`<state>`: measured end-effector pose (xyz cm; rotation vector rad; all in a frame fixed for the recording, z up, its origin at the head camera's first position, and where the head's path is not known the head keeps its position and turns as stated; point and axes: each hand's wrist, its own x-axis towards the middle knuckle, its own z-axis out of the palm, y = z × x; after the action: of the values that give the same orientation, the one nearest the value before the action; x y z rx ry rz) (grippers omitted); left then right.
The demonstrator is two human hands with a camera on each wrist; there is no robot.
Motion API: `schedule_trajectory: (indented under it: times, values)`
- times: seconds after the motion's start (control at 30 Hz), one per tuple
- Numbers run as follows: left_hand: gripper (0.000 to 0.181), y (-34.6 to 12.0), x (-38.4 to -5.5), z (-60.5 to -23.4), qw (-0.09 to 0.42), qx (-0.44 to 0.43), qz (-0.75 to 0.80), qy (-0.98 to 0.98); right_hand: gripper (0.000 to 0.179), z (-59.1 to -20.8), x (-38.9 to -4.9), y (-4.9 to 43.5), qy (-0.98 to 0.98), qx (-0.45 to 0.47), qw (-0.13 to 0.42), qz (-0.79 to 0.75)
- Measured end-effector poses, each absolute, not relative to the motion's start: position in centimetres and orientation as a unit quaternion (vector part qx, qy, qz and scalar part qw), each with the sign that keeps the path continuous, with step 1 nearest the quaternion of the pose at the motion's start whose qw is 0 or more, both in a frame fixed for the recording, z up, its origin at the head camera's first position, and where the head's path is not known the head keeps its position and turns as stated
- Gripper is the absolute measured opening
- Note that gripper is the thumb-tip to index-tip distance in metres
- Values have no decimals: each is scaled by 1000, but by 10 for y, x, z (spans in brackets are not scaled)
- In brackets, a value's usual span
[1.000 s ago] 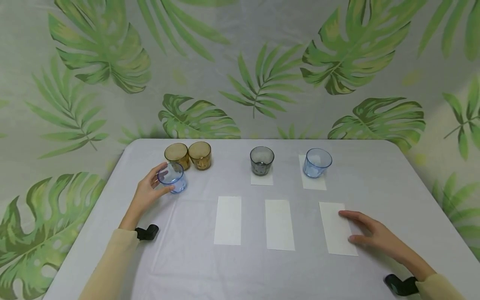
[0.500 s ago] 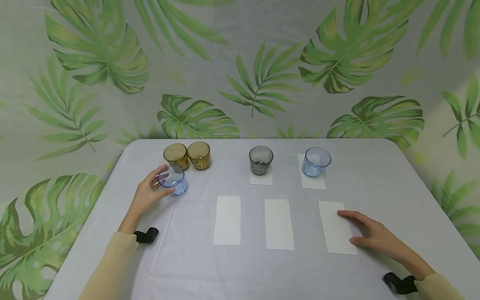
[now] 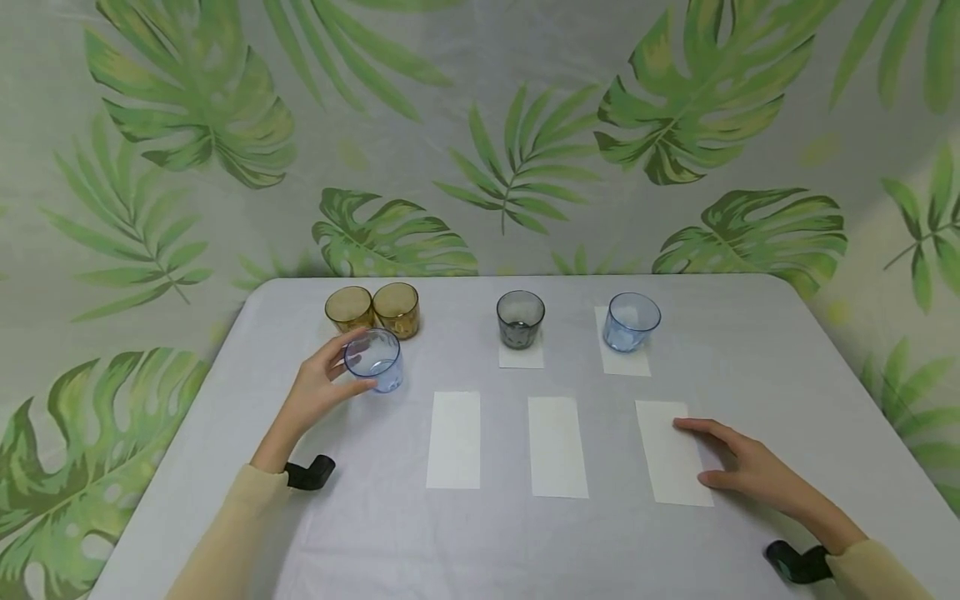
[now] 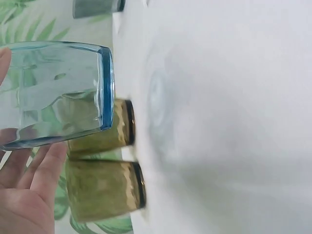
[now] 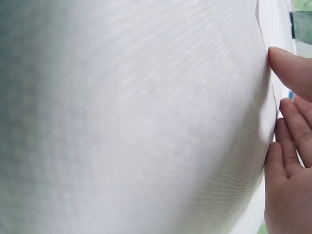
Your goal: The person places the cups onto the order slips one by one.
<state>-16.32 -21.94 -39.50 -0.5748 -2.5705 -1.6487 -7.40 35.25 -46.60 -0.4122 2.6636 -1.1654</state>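
Note:
My left hand (image 3: 318, 390) grips a clear blue glass tumbler (image 3: 386, 371) by its sides, thumb in front and fingers behind. In the left wrist view the tumbler's base (image 4: 106, 87) is raised off the white cloth. Just behind it stand two amber tumblers (image 3: 397, 312), side by side. My right hand (image 3: 757, 479) lies at the right front, fingers relaxed and holding nothing. Its fingertips are at the right edge of a white paper card (image 3: 667, 458). The right wrist view shows those fingers (image 5: 287, 151) low against the cloth.
Two more paper cards, one at centre (image 3: 557, 446) and one to its left (image 3: 453, 442), lie in the front row. At the back, a grey tumbler (image 3: 520, 325) and another blue tumbler (image 3: 632, 327) each stand on a card. A leaf-printed curtain (image 3: 517, 167) hangs behind the table.
My left hand has carried the blue tumbler to the right, from left of the amber tumblers to in front of them. The right hand stays in place.

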Motion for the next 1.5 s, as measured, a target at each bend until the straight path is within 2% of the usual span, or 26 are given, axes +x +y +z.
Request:
schedule_trajectory:
  times: [0.3,0.83,1.2,1.5]
  values:
    - [72,-188,-160,-384,6,-230,-534,-814,66,-463,-74,351,899,-153,95,-399]
    - [72,-128,-159,-382,-51,-297,-546,-782,67,-464,-74,352,900,-145,99,-399]
    - [77,-84,-172,-414,-66,-354,-549,-754,67,-466,-74,352,899,-137,105,-403]
    - [76,-50,-172,-417,-81,-393,-539,-741,68,-464,-74,353,901,-134,108,-398]
